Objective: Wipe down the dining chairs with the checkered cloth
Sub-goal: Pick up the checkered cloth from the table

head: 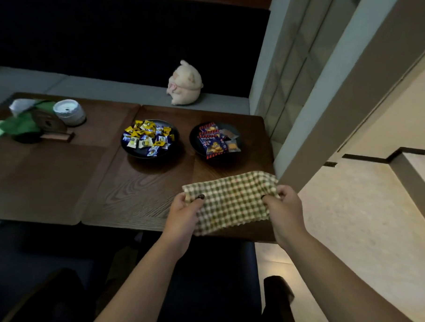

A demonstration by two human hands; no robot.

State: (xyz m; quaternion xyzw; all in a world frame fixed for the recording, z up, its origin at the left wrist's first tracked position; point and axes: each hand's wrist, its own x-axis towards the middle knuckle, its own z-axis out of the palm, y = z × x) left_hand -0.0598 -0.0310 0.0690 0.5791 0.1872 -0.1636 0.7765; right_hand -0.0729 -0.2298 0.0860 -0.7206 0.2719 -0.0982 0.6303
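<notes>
A green-and-cream checkered cloth [231, 200] is spread over the near right corner of the dark wooden table [137, 196]. My left hand [183, 213] pinches the cloth's left edge, thumb on top. My right hand [285, 207] pinches its right edge near the table corner. Below the table edge, a dark blue dining chair seat [216, 282] shows between my forearms, and a dark chair back [280, 292] rises at the lower right. Another dark chair [54, 295] sits at the lower left.
Two black bowls of wrapped snacks, one of them [150, 138] left of the other [216, 141], stand mid-table. A white cup [68, 112], a green cloth [20, 123] and a small stand are at the far left. A plush toy [185, 84] sits on the grey bench. Pale floor lies right.
</notes>
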